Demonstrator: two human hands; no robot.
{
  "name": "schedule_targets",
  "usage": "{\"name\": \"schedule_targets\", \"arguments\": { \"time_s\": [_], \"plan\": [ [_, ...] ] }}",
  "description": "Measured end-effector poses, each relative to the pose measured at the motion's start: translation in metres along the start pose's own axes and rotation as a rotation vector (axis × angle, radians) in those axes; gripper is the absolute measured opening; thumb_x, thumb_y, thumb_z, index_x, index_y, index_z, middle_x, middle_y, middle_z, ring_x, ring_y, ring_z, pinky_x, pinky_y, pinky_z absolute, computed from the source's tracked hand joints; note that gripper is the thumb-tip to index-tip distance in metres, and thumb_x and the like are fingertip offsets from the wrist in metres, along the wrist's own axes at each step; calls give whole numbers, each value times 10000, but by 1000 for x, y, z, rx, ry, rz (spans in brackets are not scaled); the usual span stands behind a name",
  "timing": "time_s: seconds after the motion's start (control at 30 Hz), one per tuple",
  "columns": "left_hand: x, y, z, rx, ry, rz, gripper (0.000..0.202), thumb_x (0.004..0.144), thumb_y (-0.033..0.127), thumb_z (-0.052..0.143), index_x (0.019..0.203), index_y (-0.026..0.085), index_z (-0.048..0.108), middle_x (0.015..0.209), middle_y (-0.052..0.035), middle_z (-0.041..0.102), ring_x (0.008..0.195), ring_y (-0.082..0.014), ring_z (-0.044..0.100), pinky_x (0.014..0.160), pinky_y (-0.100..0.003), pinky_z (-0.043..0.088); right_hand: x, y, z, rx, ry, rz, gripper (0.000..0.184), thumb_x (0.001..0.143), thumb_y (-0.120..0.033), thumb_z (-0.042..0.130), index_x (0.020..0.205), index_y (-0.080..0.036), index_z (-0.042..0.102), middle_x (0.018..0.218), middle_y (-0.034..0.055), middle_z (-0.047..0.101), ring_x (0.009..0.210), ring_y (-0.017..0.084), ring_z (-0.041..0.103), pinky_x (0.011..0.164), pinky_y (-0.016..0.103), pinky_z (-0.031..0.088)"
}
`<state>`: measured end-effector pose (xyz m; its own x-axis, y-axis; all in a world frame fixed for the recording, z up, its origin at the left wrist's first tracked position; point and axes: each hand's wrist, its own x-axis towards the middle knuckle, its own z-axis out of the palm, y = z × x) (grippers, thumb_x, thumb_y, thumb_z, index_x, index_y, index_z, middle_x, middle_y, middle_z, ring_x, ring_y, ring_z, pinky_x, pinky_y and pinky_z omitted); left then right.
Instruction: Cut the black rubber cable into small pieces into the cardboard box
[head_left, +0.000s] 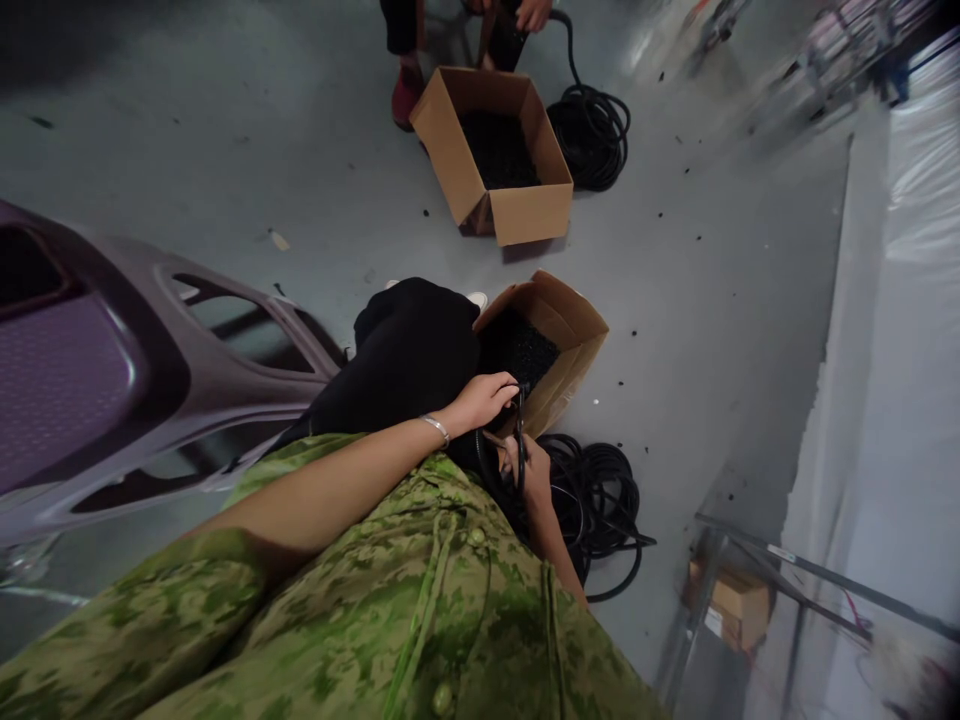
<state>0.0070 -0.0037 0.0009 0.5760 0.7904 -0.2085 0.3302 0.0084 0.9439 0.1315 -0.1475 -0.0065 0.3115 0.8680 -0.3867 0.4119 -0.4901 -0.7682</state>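
Note:
Over the near edge of a cardboard box (574, 345), my left hand (484, 402) is closed, its fingertips pinching the end of a thin black hose (481, 455). Just below and to the right, my right hand (529, 468) is closed around a slim, dark-handled tool (521, 437), whose exact kind is hard to make out. The hose curves down beside my right hand. Many small black pieces (517, 345) lie in the box. A tangled coil of black hose (600, 500) rests on the floor to the right of my right hand.
Ahead, another person's hand (534, 14) is above a second cardboard box (529, 215) with black pieces inside; another hose coil (592, 135) lies beside it. A purple-grey plastic chair (75, 380) stands at left. A metal frame (817, 568) and small carton (739, 605) are at lower right.

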Motion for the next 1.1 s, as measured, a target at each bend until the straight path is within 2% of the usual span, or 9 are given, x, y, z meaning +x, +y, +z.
{"name": "schedule_targets", "arguments": {
  "time_s": [0.1,0.37,0.5,0.6,0.73,0.93,1.1],
  "plan": [
    [0,0,-1,7,-5,-10,214,894,299,468,825,175,628,690,-1,646,655,-140,573,657,-252,428,0,1,2,-25,-3,-12,491,859,-631,487,601,-214,514,506,-29,518,544,130,492,537,227,380],
    [0,-1,-1,-57,-29,-19,176,872,275,507,801,170,629,646,15,611,627,-124,550,616,-233,426,-3,8,5,-90,60,-14,512,835,-647,512,585,-203,565,469,-20,513,518,127,492,510,220,370],
    [-3,4,2,-352,-58,-220,166,881,303,560,807,158,595,632,32,563,472,-73,461,480,-209,375,-3,11,13,-76,94,-11,498,844,-624,500,606,-198,595,468,-15,518,515,131,497,511,222,372],
    [-5,6,3,-589,-67,-343,180,893,302,585,801,151,552,671,26,554,426,-39,434,419,-184,351,-2,9,17,-63,125,2,500,850,-624,489,631,-192,614,483,-12,530,519,131,499,519,223,378],
    [-5,7,3,-640,-44,-385,163,878,276,634,820,147,553,662,39,531,403,-19,403,377,-163,328,-3,3,14,-56,134,-7,503,833,-634,514,612,-191,599,496,-21,532,512,118,476,531,223,378],
    [-4,8,5,-630,-18,-356,123,887,237,616,819,150,563,644,53,511,400,-18,384,370,-165,326,-3,0,6,33,40,18,480,838,-635,502,611,-214,531,503,-32,510,520,127,493,537,234,396],
    [-4,11,4,-664,9,-359,84,889,211,600,840,156,561,639,55,505,398,-18,376,364,-160,309,2,-3,6,222,-77,24,432,845,-608,495,803,-194,610,609,-20,565,524,124,512,536,241,427]
  ]
}}
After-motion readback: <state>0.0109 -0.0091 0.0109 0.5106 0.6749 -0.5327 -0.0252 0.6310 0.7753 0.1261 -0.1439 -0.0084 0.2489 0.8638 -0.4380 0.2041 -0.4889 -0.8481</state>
